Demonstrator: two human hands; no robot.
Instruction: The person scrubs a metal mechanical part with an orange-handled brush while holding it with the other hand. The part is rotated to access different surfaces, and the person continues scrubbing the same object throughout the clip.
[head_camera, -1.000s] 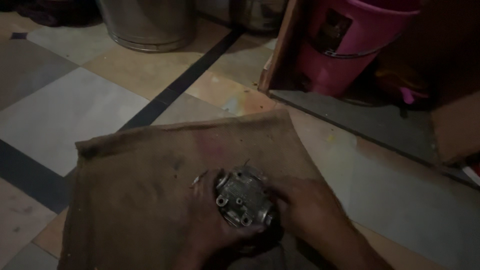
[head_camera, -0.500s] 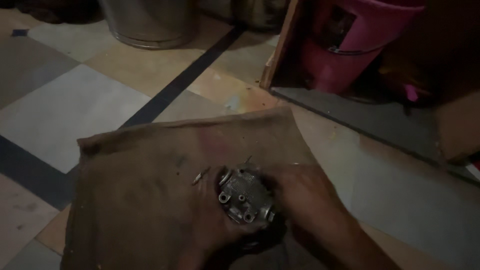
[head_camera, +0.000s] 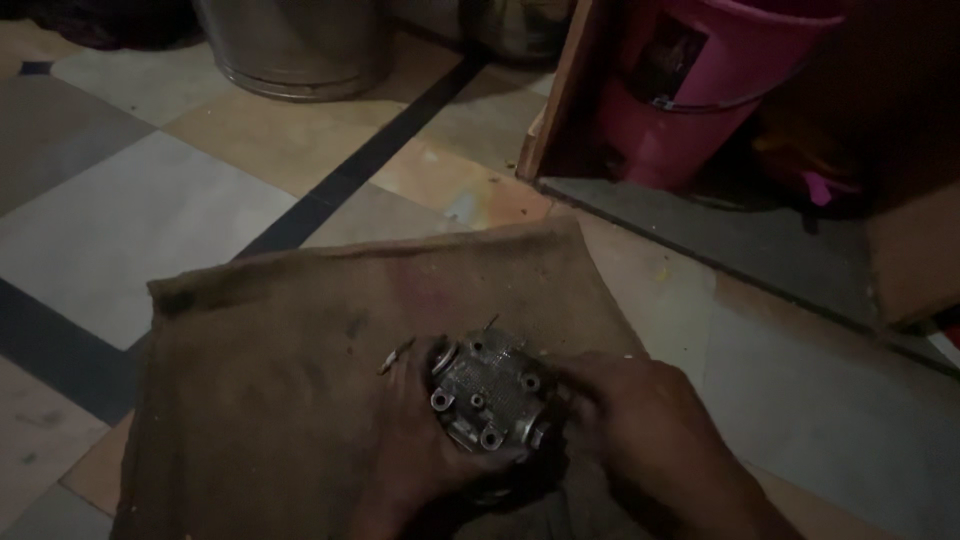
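From the head camera I am looking down at a brown burlap sack (head_camera: 290, 400) lying flat on a floor of large pale and tan tiles (head_camera: 150, 210) crossed by dark stripes. At the near middle of the sack, both hands are meeting around a small grey cast-metal machine part with round bolt holes on its face (head_camera: 488, 392). The left hand (head_camera: 425, 450) is cupping the part from below and from its left side, fingers wrapped around it and gripping it. The right hand (head_camera: 640, 425) is coming in from the right, its fingertips pressing against the part's right edge; I cannot tell whether it is pinching the part or only touching it, as the light is dim. Just left of the part, a small thin metal piece (head_camera: 395, 355) is lying on the sack, close to the left thumb.

Farther off, a dull silver metal bucket (head_camera: 295, 45) is standing on the tiles at the top left. At the top right, a pink plastic bucket (head_camera: 715, 90) is sitting behind a leaning wooden board (head_camera: 560, 90), beside a raised dark grey slab (head_camera: 760, 250).
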